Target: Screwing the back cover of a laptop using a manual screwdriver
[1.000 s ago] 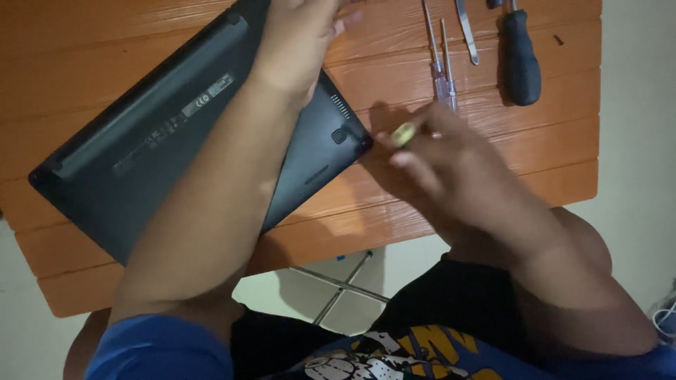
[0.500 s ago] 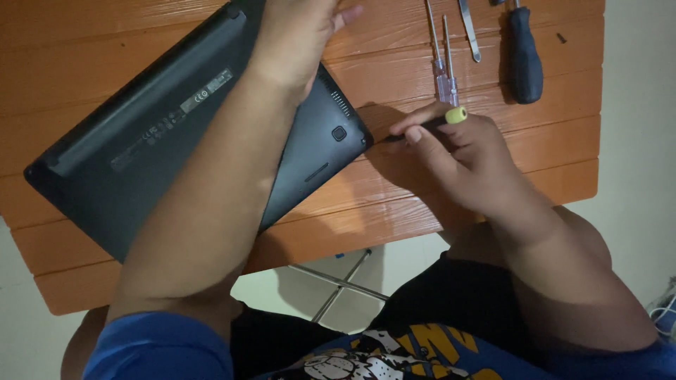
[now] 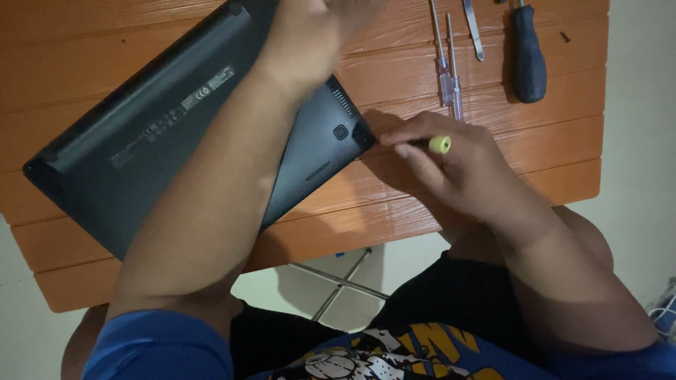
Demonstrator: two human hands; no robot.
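Right hand point(image 3: 458, 165) pinched yellow-capped screwdriver point(image 3: 431, 144) at upturned laptop point(image 3: 141, 148) corner; left hand point(image 3: 317, 35) lay flat on it, fingers cropped; tip likely to slip.

One laptop point(image 3: 141, 141), four screwdrivers point(image 3: 528, 56), one pair of tweezers point(image 3: 473, 28).
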